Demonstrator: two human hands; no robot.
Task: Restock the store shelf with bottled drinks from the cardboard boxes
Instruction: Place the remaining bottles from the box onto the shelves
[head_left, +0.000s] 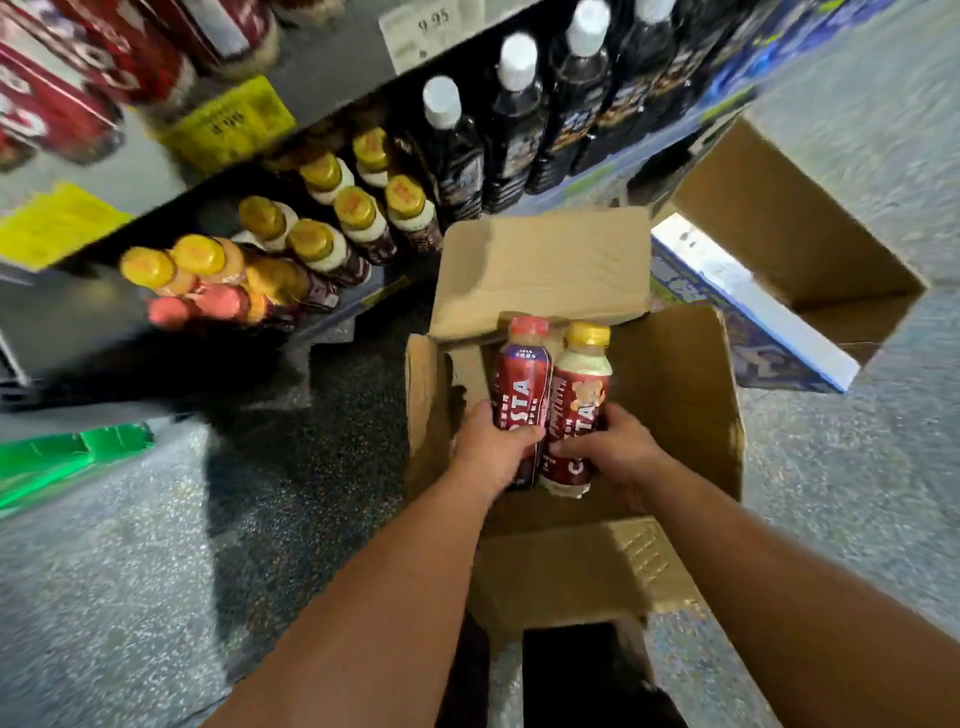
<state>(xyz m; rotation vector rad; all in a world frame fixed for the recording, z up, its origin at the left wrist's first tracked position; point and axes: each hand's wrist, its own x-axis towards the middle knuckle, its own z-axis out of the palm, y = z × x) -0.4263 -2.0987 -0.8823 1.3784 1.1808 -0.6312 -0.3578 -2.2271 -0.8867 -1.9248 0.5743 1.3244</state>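
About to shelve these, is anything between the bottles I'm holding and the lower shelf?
Only the brown cardboard box's upright left flap stands between the lower shelf and the red-capped bottle in your left hand and yellow-capped bottle in your right hand. Above it, nothing visible.

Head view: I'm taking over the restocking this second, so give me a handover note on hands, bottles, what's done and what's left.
Left hand grips the red-capped bottle. Right hand grips the yellow-capped bottle. Both bottles are over the open cardboard box.
Done: the lower shelf already holds the shelved bottles, mostly yellow-capped, with a few red-capped at the front.
Left: shelve these two beside their matching caps. No other bottles show in this box, and the second box looks empty.
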